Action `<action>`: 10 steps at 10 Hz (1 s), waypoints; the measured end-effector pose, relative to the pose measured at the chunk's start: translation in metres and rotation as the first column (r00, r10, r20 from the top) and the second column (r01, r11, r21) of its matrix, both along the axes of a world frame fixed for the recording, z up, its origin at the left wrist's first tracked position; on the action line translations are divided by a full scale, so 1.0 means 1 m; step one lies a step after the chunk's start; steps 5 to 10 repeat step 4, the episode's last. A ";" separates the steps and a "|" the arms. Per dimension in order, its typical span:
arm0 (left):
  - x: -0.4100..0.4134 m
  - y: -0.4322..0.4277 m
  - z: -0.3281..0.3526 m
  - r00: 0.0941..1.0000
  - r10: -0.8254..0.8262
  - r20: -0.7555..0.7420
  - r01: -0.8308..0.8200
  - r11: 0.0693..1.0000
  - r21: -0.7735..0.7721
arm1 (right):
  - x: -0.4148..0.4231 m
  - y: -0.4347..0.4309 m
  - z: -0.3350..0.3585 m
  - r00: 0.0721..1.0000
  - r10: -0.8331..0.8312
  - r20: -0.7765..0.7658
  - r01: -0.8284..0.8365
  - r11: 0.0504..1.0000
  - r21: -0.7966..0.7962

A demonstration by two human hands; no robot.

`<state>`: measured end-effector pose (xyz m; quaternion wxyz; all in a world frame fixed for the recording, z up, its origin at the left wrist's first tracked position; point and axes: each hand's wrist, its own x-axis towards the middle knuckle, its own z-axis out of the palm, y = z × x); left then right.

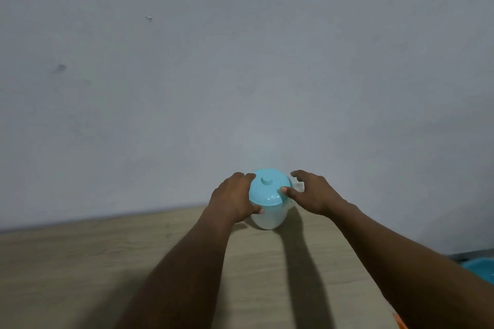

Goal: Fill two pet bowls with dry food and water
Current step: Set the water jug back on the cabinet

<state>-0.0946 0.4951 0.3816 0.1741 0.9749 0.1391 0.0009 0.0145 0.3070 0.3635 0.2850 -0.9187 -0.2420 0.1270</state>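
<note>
**At the jug (268, 219), low centre of frame**

My left hand (235, 196) curls round the clear jug's left side where it stands on the desk (80, 262). My right hand (312, 192) is spread apart, thumb touching the teal lid (267, 192).

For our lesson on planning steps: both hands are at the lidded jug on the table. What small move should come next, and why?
Probably lift the teal lid off with the right hand while the left hand steadies the jug: the lid is on, right thumb at its rim.
</note>
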 end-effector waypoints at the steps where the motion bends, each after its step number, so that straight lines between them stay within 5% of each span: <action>1: -0.009 -0.005 0.025 1.000 -0.010 0.016 0.009 0.999 0.046 | -0.012 -0.011 0.024 0.999 0.009 0.031 -0.009 1.000 -0.022; 4: -0.072 -0.062 0.140 0.997 -0.020 0.075 0.007 0.987 0.162 | -0.076 -0.061 0.155 0.972 0.080 0.221 -0.086 0.996 0.018; 10: -0.072 -0.062 0.140 0.997 -0.020 0.075 0.007 0.987 0.162 | -0.076 -0.061 0.155 0.972 0.080 0.221 -0.086 0.996 0.018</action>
